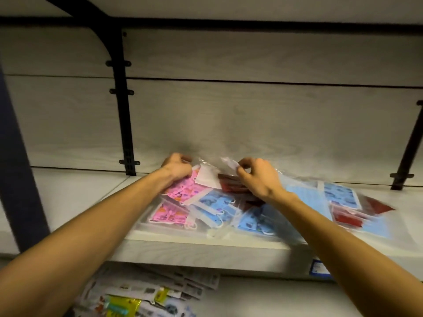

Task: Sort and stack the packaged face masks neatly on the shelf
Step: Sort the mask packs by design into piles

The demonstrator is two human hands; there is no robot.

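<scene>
- The pale wood-grain shelf (68, 202) carries a loose, overlapping heap of clear-plastic packaged face masks (219, 211), spread from its middle toward its right end and reaching its front edge.
- The left hand (177, 168) reaches to the back of the heap near the shelf's rear edge; its fingers curl down onto a pink cartoon-print mask packet (185, 191) and grip its upper edge.
- The right hand (257, 177) is just beside it, slightly right of the shelf's middle; thumb and fingers pinch the raised corner of a clear plastic wrapper (229, 163), with a dark red mask packet (231, 184) directly beneath the hand. Motion blur hides whether the wrapper belongs to that packet.
- A white mask packet (207, 179) lies between the two hands.
- A second pink printed packet (169, 213) and several blue printed packets (217, 202) lie toward the front edge.
- More blue packets (341, 194) and red packets (345, 217) lie toward the right end, blurred.
- A black metal bracket upright (124, 124) stands against the back wall, left of the hands.
- Below the shelf, other printed packets (146, 298) lie on a lower level.
</scene>
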